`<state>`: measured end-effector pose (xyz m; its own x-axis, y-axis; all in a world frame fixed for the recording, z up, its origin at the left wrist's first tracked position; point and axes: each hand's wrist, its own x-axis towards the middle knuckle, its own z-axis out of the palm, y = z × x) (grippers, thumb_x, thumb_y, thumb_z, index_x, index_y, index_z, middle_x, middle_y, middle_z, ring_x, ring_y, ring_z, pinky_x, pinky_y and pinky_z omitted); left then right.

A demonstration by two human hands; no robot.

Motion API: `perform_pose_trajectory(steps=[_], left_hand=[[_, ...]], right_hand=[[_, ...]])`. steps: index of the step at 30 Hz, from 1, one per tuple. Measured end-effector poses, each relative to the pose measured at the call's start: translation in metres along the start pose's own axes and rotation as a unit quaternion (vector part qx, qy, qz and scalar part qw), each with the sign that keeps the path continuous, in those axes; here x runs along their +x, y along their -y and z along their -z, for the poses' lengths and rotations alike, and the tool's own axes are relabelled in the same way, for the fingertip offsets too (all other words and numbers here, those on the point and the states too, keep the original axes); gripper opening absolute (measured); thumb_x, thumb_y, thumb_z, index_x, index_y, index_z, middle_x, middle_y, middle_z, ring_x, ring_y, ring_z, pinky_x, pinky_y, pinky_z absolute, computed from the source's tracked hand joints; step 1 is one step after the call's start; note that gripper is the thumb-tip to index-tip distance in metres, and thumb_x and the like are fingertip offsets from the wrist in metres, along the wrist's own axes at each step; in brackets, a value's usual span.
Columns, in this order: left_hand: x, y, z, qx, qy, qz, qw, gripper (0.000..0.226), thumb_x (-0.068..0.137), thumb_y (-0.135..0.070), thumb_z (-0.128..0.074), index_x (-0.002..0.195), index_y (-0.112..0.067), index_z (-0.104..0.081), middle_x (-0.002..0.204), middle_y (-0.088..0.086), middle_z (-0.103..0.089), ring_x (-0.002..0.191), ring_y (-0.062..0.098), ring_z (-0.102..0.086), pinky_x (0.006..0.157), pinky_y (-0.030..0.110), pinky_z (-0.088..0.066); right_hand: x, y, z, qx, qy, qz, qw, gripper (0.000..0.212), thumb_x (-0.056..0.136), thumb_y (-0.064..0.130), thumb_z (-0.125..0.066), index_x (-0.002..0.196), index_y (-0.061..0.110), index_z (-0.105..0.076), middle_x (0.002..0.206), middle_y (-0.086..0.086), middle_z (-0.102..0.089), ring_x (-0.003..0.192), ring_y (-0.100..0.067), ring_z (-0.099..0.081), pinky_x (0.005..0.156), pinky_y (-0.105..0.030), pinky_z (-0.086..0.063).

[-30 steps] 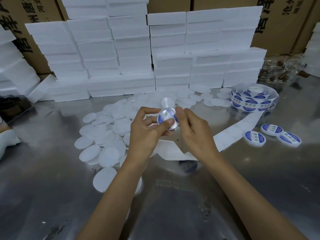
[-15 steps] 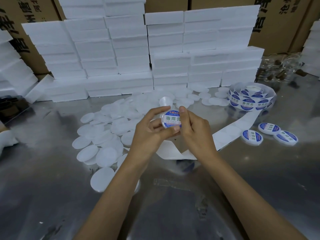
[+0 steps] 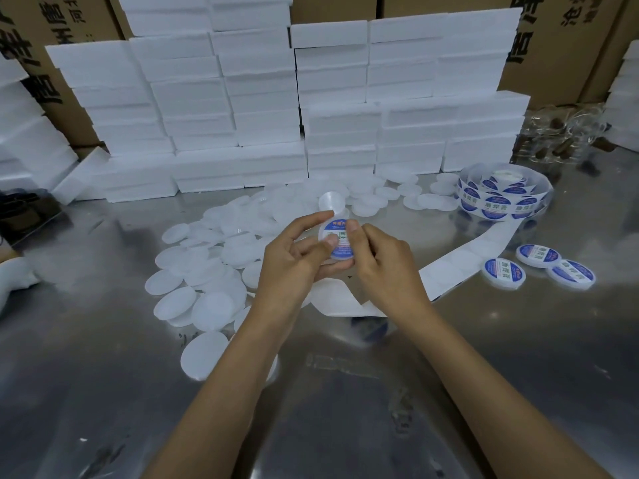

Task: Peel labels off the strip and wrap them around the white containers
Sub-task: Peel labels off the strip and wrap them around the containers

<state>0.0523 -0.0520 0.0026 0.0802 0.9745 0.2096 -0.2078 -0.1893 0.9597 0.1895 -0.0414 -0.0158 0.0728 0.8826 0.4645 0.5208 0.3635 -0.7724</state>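
Both hands, left hand (image 3: 294,257) and right hand (image 3: 387,264), pinch one labelled container (image 3: 340,242) between them; label roll (image 3: 501,197) lies beyond-right, nearer the right hand.

Foam blocks (image 3: 262,108) stacked at table (image 3: 345,409) rear, cartons (image 3: 553,36) behind them, unlabelled containers (image 3: 207,271) spread left and centre, label roll (image 3: 501,197) right rear, its strip (image 3: 460,264) trailing toward centre, three labelled containers (image 3: 539,267) right of strip
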Motion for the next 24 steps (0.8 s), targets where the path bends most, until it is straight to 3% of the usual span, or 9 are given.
perform_pose_trajectory(steps=[3, 8, 12, 14, 17, 19, 21, 24], left_hand=[[0.0, -0.001, 0.0, 0.025, 0.003, -0.009, 1.0, 0.036, 0.092, 0.001, -0.066, 0.124, -0.016, -0.067, 0.103, 0.008, -0.077, 0.091, 0.024, -0.076, 0.075, 0.027, -0.061], [0.0, 0.0, 0.004, 0.046, -0.041, -0.026, 0.998, 0.027, 0.091, -0.005, -0.07, 0.117, -0.014, -0.072, 0.096, 0.01, -0.078, 0.083, 0.024, -0.077, 0.069, 0.029, -0.062], [0.001, 0.004, -0.001, 0.041, -0.07, -0.008, 0.997, 0.018, 0.091, -0.011, -0.071, 0.108, -0.016, -0.075, 0.093, 0.003, -0.079, 0.083, 0.021, -0.077, 0.063, 0.028, -0.061], [0.002, 0.005, -0.004, 0.051, -0.083, -0.004, 0.995, 0.023, 0.093, -0.018, -0.07, 0.114, -0.026, -0.071, 0.092, -0.009, -0.078, 0.084, 0.014, -0.076, 0.06, 0.025, -0.06], [0.004, 0.005, -0.003, 0.033, -0.088, 0.011, 0.996, 0.037, 0.093, -0.019, -0.07, 0.127, -0.032, -0.061, 0.099, -0.006, -0.077, 0.09, 0.015, -0.075, 0.064, 0.03, -0.061], [0.004, 0.004, 0.0, 0.039, -0.094, 0.011, 0.995, 0.037, 0.092, -0.017, -0.07, 0.126, -0.029, -0.062, 0.101, -0.003, -0.077, 0.092, 0.018, -0.074, 0.067, 0.031, -0.061], [0.005, 0.005, 0.003, 0.052, -0.111, 0.01, 0.992, 0.034, 0.091, -0.017, -0.071, 0.123, -0.027, -0.065, 0.098, -0.005, -0.077, 0.092, 0.017, -0.074, 0.067, 0.027, -0.06], [0.007, 0.006, 0.005, 0.057, -0.129, 0.014, 0.99, 0.032, 0.091, -0.016, -0.072, 0.12, -0.026, -0.066, 0.093, -0.008, -0.077, 0.087, 0.013, -0.074, 0.062, 0.021, -0.057]], right_hand=[[0.0, 0.001, 0.004, 0.029, 0.034, -0.025, 0.999, 0.045, 0.105, 0.041, -0.037, 0.086, 0.009, -0.062, 0.074, -0.003, -0.066, 0.073, -0.018, -0.062, 0.073, -0.043, -0.051], [0.003, -0.003, 0.016, 0.091, 0.156, -0.052, 0.982, 0.045, 0.101, 0.043, -0.048, 0.089, 0.001, -0.06, 0.079, -0.022, -0.056, 0.069, -0.018, -0.048, 0.069, -0.039, -0.042], [0.004, -0.008, 0.02, 0.089, 0.195, -0.069, 0.974, 0.043, 0.1, 0.041, -0.051, 0.086, 0.0, -0.058, 0.075, -0.016, -0.055, 0.07, -0.017, -0.048, 0.069, -0.041, -0.043], [0.007, -0.012, 0.021, 0.086, 0.148, -0.096, 0.98, 0.041, 0.101, 0.04, -0.05, 0.083, 0.003, -0.057, 0.07, -0.007, -0.053, 0.063, -0.012, -0.047, 0.062, -0.033, -0.04], [0.015, -0.023, 0.029, 0.17, -0.012, -0.21, 0.963, 0.036, 0.101, 0.04, -0.051, 0.078, 0.013, -0.056, 0.061, 0.004, -0.051, 0.044, -0.004, -0.042, 0.044, -0.018, -0.034], [0.022, -0.034, 0.043, 0.268, -0.124, -0.304, 0.906, 0.033, 0.099, 0.041, -0.054, 0.078, 0.016, -0.062, 0.058, 0.006, -0.052, 0.04, -0.003, -0.04, 0.037, -0.017, -0.031], [0.026, -0.048, 0.062, 0.374, -0.207, -0.376, 0.822, 0.032, 0.099, 0.041, -0.055, 0.081, 0.016, -0.063, 0.058, 0.006, -0.05, 0.042, -0.004, -0.037, 0.036, -0.016, -0.029], [0.026, -0.069, 0.085, 0.46, -0.29, -0.411, 0.732, 0.031, 0.102, 0.037, -0.05, 0.083, 0.015, -0.058, 0.064, 0.005, -0.045, 0.047, -0.005, -0.034, 0.036, -0.014, -0.028]])
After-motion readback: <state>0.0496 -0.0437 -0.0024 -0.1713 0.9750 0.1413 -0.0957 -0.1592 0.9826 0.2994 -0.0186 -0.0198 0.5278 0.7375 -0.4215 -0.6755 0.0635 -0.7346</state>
